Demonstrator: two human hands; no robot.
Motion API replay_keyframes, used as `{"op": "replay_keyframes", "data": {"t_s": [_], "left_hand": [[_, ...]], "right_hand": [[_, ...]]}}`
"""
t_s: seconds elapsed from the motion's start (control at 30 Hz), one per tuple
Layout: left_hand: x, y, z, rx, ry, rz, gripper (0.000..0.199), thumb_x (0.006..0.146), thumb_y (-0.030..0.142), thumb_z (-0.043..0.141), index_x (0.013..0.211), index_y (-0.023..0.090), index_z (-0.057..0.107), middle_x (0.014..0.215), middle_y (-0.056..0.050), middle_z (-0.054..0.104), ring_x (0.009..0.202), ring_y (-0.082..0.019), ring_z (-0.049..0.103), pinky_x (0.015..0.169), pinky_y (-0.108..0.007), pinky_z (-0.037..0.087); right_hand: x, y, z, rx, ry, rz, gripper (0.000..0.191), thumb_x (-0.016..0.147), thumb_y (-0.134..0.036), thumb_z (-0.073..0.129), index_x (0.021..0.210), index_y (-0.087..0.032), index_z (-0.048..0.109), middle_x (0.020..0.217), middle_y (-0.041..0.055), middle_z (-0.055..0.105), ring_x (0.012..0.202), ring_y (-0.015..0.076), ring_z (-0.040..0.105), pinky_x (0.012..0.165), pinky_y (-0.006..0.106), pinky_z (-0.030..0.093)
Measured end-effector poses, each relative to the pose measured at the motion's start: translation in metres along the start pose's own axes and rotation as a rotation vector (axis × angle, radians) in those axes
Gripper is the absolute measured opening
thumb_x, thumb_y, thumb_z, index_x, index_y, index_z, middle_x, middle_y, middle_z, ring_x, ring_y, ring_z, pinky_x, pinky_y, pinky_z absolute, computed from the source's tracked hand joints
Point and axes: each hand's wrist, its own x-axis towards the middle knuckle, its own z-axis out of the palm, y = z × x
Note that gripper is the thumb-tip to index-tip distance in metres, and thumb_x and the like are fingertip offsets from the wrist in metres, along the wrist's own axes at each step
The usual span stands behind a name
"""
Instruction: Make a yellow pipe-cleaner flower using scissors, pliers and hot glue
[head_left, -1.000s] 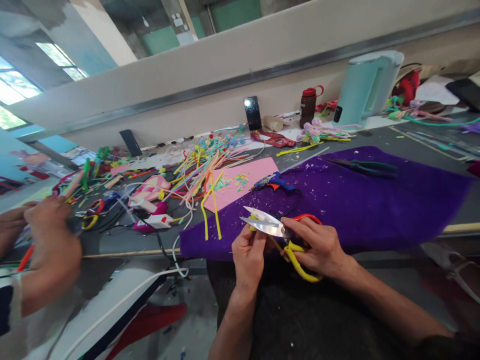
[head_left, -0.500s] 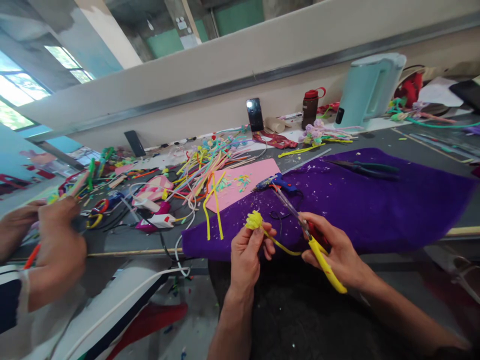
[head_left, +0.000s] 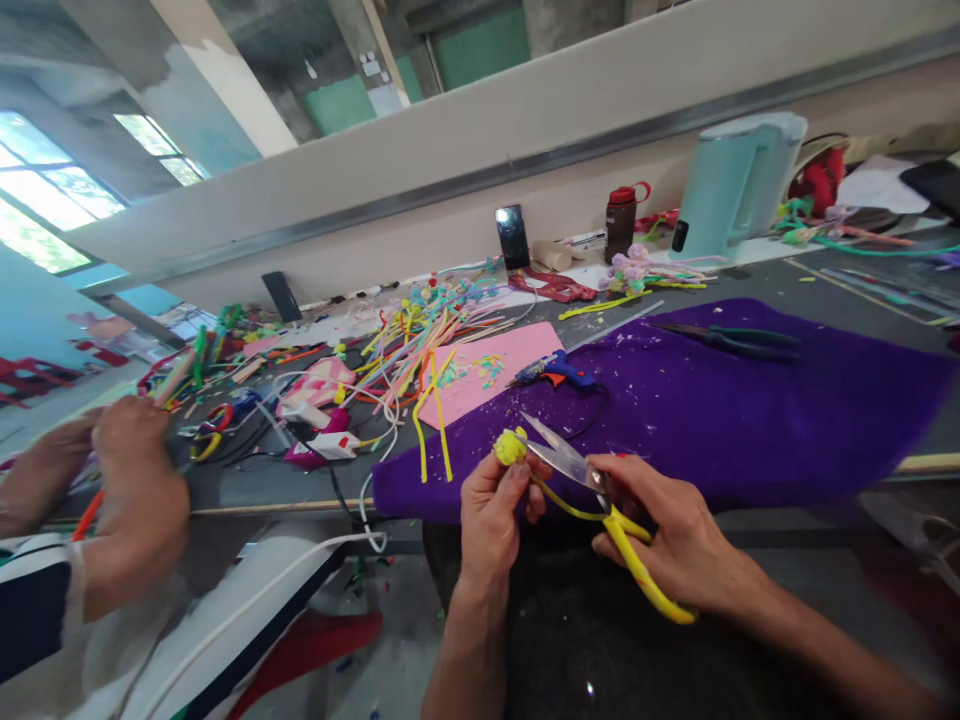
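Observation:
My left hand [head_left: 491, 510] pinches a small yellow fuzzy flower [head_left: 510, 446] by its base. A thin yellow stem [head_left: 566, 502] trails from it toward my right hand [head_left: 667, 520], which grips yellow-handled scissors [head_left: 646, 570]. The scissor blades [head_left: 556, 452] are spread apart, with their tips beside the flower. Beneath and beyond both hands lies a purple cloth [head_left: 697, 410] dotted with small scraps. A blue glue gun [head_left: 559, 370] rests on the cloth edge, by a pink sheet [head_left: 517, 350]. Two bent yellow strips [head_left: 442, 430] lie left of it.
Pliers [head_left: 727, 340] lie on the cloth. Behind are a pile of colored stems [head_left: 420, 335], a phone [head_left: 512, 238], a dark bottle [head_left: 620, 225] and a teal kettle [head_left: 739, 185]. White cables [head_left: 394, 410] cross the left side, where another person's hands [head_left: 135, 450] work.
The scissors have moved left and their blades have spread, bringing the tips up to the flower. The view has shifted slightly. The other person's hands have moved a little.

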Motion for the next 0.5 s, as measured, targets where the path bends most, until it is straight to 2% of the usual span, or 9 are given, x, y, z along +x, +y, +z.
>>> {"op": "replay_keyframes", "data": {"t_s": [0.27,0.5], "left_hand": [[0.0,0.0,0.001,-0.028,-0.012,-0.029,0.019,0.07,0.034,0.065,0.072,0.016,0.06,0.053,0.004,0.054,0.034,-0.004,0.041,0.031,-0.014,0.029],[-0.002,0.0,0.002,0.004,-0.043,0.001,0.015,0.075,0.03,0.061,0.075,0.015,0.062,0.049,0.004,0.053,0.035,-0.004,0.041,0.033,-0.015,0.029]], "right_hand": [[0.003,0.002,0.009,-0.181,0.103,-0.093,0.054,0.071,-0.033,0.064,0.12,-0.021,0.045,0.094,0.0073,0.059,0.078,0.0193,0.058,0.062,0.029,0.047],[0.006,0.004,0.014,-0.202,0.108,-0.106,0.053,0.074,-0.035,0.063,0.121,-0.02,0.044,0.093,0.007,0.06,0.076,0.0187,0.059,0.058,0.027,0.046]]}}
